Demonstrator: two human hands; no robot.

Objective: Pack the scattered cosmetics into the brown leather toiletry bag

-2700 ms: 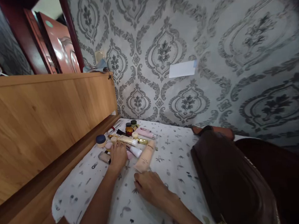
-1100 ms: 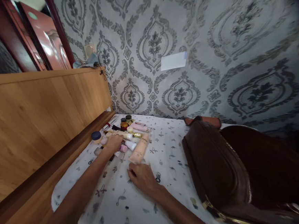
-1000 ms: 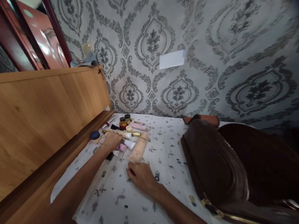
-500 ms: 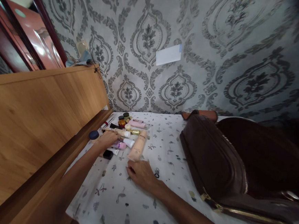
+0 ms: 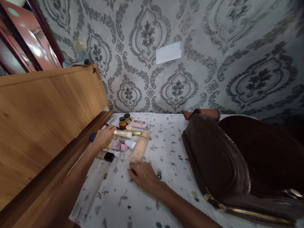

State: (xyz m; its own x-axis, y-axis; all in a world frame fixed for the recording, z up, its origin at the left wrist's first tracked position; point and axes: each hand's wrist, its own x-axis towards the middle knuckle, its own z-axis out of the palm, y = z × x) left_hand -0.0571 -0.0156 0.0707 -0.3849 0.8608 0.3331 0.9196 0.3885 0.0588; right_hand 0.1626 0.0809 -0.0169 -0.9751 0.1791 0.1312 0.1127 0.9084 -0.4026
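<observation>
Among a cluster of cosmetics, my left hand [image 5: 105, 136] has its fingers curled in. A small pale end shows at its fingertips, too small to name. Close beside it lie a cream tube with a white cap [image 5: 123, 133], a purple-patterned tube with a pink cap [image 5: 119, 145] and a black-capped bottle [image 5: 106, 156]. A round navy lid [image 5: 92, 137] is partly hidden behind that hand. My right hand [image 5: 143, 174] rests on the patterned cloth, loosely closed with nothing visible in it. Just beyond its knuckles lies a peach tube [image 5: 139, 147].
An amber jar [image 5: 122, 124], a pink tube [image 5: 137, 125] and a gold bottle [image 5: 137, 132] lie farther back. A large dark brown bag [image 5: 214, 158] stands open on the right. A wooden board [image 5: 48, 104] borders the left side; a patterned wall [image 5: 175, 80] rises behind.
My left hand has lifted back and to the left, uncovering more of the tubes beneath it. The right hand stays where it was; the view has shifted slightly.
</observation>
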